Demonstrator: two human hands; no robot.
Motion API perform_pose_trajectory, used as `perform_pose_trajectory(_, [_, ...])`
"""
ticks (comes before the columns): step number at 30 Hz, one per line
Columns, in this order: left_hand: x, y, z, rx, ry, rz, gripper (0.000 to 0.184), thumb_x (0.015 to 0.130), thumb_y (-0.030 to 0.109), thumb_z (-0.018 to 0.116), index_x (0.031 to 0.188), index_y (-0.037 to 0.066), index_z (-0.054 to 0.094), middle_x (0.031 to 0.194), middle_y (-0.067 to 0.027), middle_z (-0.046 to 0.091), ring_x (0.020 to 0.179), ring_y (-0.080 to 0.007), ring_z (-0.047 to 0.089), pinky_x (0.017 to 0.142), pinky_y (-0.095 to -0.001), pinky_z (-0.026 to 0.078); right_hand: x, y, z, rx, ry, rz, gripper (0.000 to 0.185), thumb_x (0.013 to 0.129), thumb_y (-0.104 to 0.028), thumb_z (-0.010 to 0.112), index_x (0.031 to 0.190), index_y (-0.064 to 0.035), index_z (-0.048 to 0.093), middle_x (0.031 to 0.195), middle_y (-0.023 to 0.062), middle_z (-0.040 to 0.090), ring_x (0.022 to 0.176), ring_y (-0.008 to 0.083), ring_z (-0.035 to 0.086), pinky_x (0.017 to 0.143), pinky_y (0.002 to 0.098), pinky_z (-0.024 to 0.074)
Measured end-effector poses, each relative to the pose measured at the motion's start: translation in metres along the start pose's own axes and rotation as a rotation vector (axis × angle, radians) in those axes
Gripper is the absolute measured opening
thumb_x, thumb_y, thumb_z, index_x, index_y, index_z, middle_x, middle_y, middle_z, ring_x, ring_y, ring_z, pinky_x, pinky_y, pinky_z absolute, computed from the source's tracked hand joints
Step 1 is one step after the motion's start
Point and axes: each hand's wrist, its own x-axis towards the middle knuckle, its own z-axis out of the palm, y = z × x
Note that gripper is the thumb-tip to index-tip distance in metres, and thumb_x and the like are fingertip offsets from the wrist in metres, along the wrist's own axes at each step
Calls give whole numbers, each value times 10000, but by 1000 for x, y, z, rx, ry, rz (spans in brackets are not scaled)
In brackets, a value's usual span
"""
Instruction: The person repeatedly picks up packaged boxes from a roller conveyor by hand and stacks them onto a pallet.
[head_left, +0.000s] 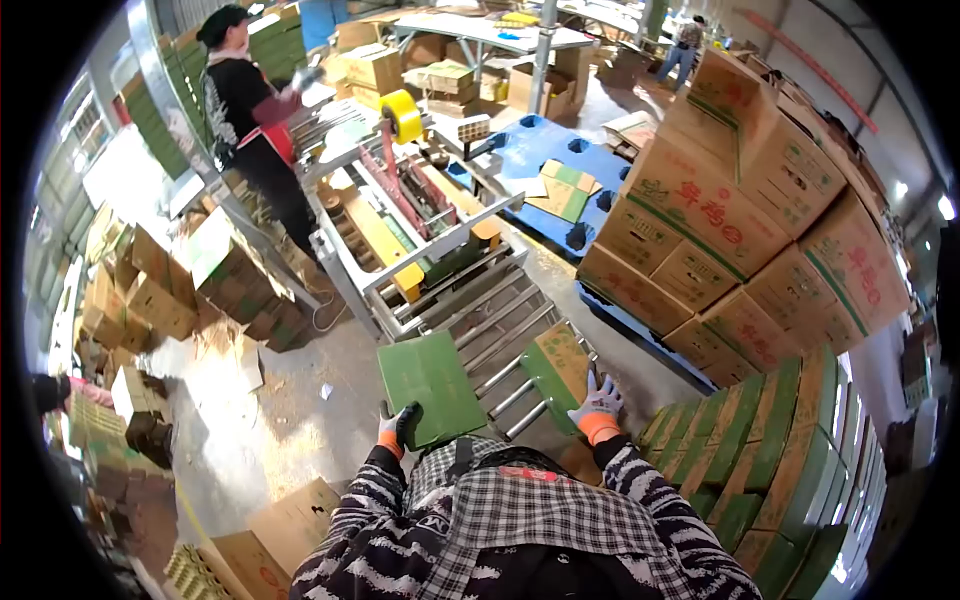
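Observation:
A flat green carton (432, 385) lies at the near end of the roller conveyor, its near edge close to my body. My left hand (398, 428), in a grey and black glove with an orange cuff, grips its near left corner. Beside it to the right, a green and brown carton (555, 375) rests on the rollers. Against that carton's right side lies my right hand (597, 405), gloved the same way, with fingers stretched and spread. Bare metal rollers (510, 390) show between the two cartons.
Ahead stands a carton-sealing machine (415, 220) with a yellow tape roll (401, 116). A co-worker (255, 130) stands at its far left. Large stacked boxes (720, 220) rise at right from a blue pallet (640, 335). Green cartons (760, 450) are stacked near my right arm.

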Motion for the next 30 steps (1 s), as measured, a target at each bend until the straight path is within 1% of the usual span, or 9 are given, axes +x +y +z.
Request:
perform_pose_trajectory(3, [-5,-30,23,404,101,275,541,933,368,473,1395,132,321,1257,-256,485,1151,-352,491,986,-536,372,5,7,-5,14,-31,-14,1048,561,-473,762,1430,-221,233,1401,191,288,1266,386,323,994,526,309])
perform_pose_trajectory(5, [-20,-101,86,1041,436,802,668,860,94,608,1419,142,245,1120,-247,569,977,-337,599,875,-472,488,23,15,-10,-3,-18,-26,1035,536,-400,800,1407,-174,290,1371,195,325,1237,377,367,996,480,340])
perform_pose_trajectory(6, [-21,-97,91,922,429,779,854,760,-72,658,1432,157,184,1083,-221,586,923,-305,623,818,-426,528,44,33,-5,249,55,-45,1007,538,-385,802,1398,-196,314,1363,190,345,1246,350,372,1015,458,334])
perform_pose_trajectory(11, [0,-83,96,932,411,847,731,784,-31,656,1391,149,291,1065,-155,593,892,-257,622,790,-397,535,109,14,-71,791,136,-116,847,509,-229,831,1279,-127,494,1323,186,409,1220,310,410,1024,376,360])
perform_pose_trajectory(13, [15,-80,102,933,427,867,703,782,-28,660,1375,145,326,1058,-128,593,876,-240,622,779,-382,537,164,12,-64,714,369,-278,800,515,-218,832,1249,-113,530,1314,184,427,1202,314,433,1006,376,382])
perform_pose_trajectory(18, [52,-72,115,929,472,901,665,766,-15,687,1338,133,381,1054,-100,584,891,-215,609,779,-343,535,259,-33,-99,726,428,-332,806,516,-257,848,1243,-88,543,1279,191,475,1187,315,461,999,355,382])
perform_pose_trajectory(23, [72,-56,104,973,432,824,693,799,2,660,1385,144,320,1070,-113,580,924,-223,606,825,-355,520,272,-68,-135,759,8,-107,819,550,-310,862,1258,-58,537,1209,159,575,1100,229,552,928,317,435])
perform_pose_trajectory(27, [50,-28,121,1114,519,684,670,821,54,653,1389,99,302,1062,-104,594,929,-208,606,832,-338,512,280,-9,-62,1128,-269,-246,659,671,-199,809,1242,-15,537,1132,117,614,998,180,600,827,308,499])
perform_pose_trajectory(30, [26,-20,158,1384,518,530,501,833,169,663,1269,56,443,1048,-56,592,927,-161,585,807,-305,489,201,25,-28,1391,-486,77,631,680,-165,807,1239,-37,543,1067,65,639,896,155,620,765,299,511])
